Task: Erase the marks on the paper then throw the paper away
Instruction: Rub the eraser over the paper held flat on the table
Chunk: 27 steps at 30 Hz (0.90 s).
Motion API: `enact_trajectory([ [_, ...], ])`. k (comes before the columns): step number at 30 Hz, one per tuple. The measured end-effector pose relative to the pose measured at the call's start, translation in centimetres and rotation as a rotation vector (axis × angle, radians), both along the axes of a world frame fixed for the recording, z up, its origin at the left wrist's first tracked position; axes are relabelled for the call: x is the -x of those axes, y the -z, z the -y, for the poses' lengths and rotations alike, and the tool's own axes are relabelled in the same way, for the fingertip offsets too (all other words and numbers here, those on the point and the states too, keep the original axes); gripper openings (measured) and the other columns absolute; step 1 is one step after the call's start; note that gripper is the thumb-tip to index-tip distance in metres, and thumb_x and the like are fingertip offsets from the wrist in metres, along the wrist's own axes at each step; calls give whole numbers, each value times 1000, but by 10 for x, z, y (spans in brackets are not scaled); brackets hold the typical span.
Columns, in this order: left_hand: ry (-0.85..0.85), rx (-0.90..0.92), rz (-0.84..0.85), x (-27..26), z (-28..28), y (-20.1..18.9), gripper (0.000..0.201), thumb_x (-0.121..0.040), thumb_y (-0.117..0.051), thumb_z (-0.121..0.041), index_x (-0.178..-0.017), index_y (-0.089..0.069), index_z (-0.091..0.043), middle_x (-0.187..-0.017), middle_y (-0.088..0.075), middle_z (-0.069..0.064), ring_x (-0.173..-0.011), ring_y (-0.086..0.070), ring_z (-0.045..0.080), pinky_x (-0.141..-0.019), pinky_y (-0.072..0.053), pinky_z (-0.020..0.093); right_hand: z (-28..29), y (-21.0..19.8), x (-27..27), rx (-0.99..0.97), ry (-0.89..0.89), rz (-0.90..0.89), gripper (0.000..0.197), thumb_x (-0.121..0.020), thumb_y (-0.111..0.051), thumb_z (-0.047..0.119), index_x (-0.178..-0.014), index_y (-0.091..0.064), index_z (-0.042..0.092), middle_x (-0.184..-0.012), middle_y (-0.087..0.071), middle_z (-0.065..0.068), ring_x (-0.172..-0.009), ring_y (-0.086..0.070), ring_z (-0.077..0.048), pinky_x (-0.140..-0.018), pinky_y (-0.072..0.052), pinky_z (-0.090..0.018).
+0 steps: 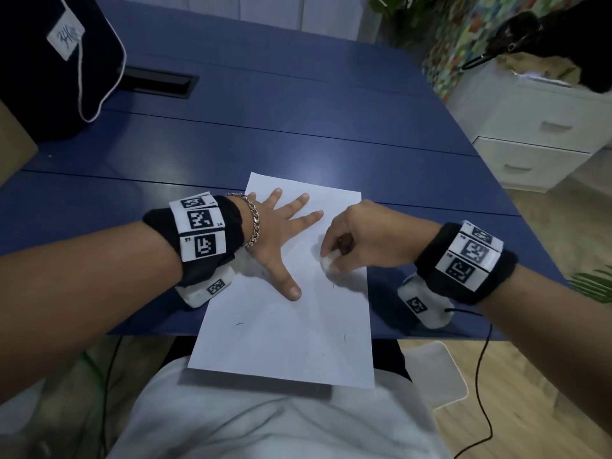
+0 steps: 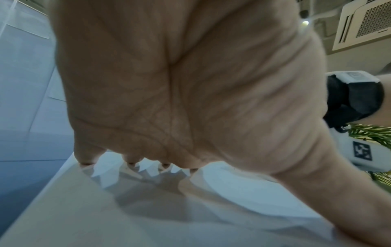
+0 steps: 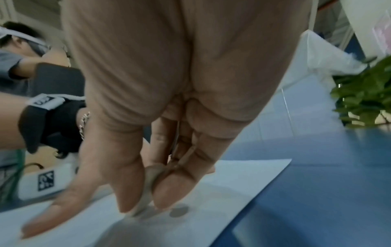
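Note:
A white sheet of paper point(image 1: 284, 332) lies on the blue table point(image 1: 265, 127), its near end hanging over the table's front edge above my lap. A few faint dark marks point(image 1: 239, 324) show on its lower half. My left hand point(image 1: 281, 233) lies flat on the paper's upper left, fingers spread and straight, palm pressing down point(image 2: 180, 100). My right hand point(image 1: 351, 240) pinches a small white eraser point(image 1: 327, 262) between thumb and fingers and holds it against the paper to the right of my left thumb. In the right wrist view the eraser point(image 3: 146, 198) touches the sheet point(image 3: 232, 183).
A dark bag point(image 1: 49, 61) stands at the table's far left beside a black cable slot point(image 1: 159, 82). White drawers point(image 1: 536, 134) stand off the table's right side. A black cable point(image 1: 480, 359) hangs from my right wrist. Another person point(image 3: 19, 55) shows in the right wrist view.

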<state>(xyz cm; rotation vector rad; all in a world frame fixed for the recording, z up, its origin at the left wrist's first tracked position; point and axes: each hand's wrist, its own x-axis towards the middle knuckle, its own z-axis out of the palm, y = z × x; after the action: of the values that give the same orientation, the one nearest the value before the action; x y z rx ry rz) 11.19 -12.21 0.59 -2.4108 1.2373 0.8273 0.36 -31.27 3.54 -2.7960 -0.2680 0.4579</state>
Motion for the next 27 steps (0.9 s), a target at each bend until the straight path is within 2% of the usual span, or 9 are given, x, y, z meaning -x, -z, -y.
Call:
enact_trajectory([
  [3, 5, -7, 6, 0, 1, 0, 158, -34, -61, -106, -146, 40, -55, -160, 46, -15, -155, 30, 36, -122, 1, 71, 4, 0, -8, -9, 32, 22, 19, -82, -78, 28, -101, -80, 32, -84, -73, 16, -74, -63, 5, -66, -48, -7],
  [6, 0, -4, -2, 1, 0, 0, 159, -32, -60, -106, -146, 39, -56, -160, 45, -15, -154, 31, 36, -122, 1, 71, 7, 8, -14, 15, 82, 182, 22, -84, -76, 22, -105, -81, 24, -87, -73, 12, -72, -62, 3, -75, -57, -25],
  [7, -4, -5, -6, 0, 0, -1, 159, -32, -61, -106, -145, 39, -56, -160, 46, -16, -154, 31, 35, -122, 1, 71, 5, 9, -11, 7, 80, 201, 22, -83, -75, 21, -104, -81, 24, -88, -73, 11, -72, -62, 2, -75, -57, -27],
  [12, 0, -13, 6, 0, 1, 0, 159, -33, -61, -106, -146, 39, -56, -160, 46, -15, -154, 31, 36, -122, 0, 72, -3, 5, 9, -50, -23, -50, 20, -77, -81, 38, -97, -79, 37, -89, -75, 11, -79, -67, -4, -66, -51, -14],
  [15, 4, -17, 14, 0, 1, 1, 159, -30, -57, -108, -144, 41, -56, -159, 47, -15, -154, 31, 37, -122, -1, 72, 2, 6, 3, -65, 28, 35, 18, -80, -78, 31, -98, -80, 33, -89, -74, 14, -79, -66, -2, -68, -49, -13],
  [18, 0, -16, 7, 0, 1, 1, 160, -27, -56, -108, -144, 41, -57, -159, 47, -15, -154, 31, 37, -121, -1, 73, 0, 9, 7, -76, 50, 123, 17, -82, -75, 25, -98, -80, 30, -90, -73, 14, -77, -66, -4, -70, -52, -19],
  [21, -10, -15, -1, 0, 1, 1, 159, -30, -59, -107, -145, 39, -57, -159, 47, -16, -154, 32, 35, -122, 0, 72, -5, 3, 18, -76, -12, -64, 19, -78, -82, 32, -96, -80, 32, -85, -74, 12, -78, -66, -5, -66, -50, -13],
  [23, -5, -13, 3, 0, 1, 1, 159, -32, -60, -106, -145, 39, -57, -159, 47, -16, -154, 31, 35, -122, 0, 72, -3, 1, 18, -84, -9, -106, 18, -78, -82, 32, -96, -81, 32, -85, -75, 13, -79, -67, -4, -67, -51, -13],
  [27, -5, -18, 2, 0, 0, 1, 159, -31, -60, -106, -144, 41, -57, -159, 47, -15, -154, 32, 36, -122, 1, 71, -1, 5, 12, -101, 66, 72, 16, -81, -77, 27, -96, -80, 32, -82, -74, 15, -78, -66, -2, -67, -48, -13],
])
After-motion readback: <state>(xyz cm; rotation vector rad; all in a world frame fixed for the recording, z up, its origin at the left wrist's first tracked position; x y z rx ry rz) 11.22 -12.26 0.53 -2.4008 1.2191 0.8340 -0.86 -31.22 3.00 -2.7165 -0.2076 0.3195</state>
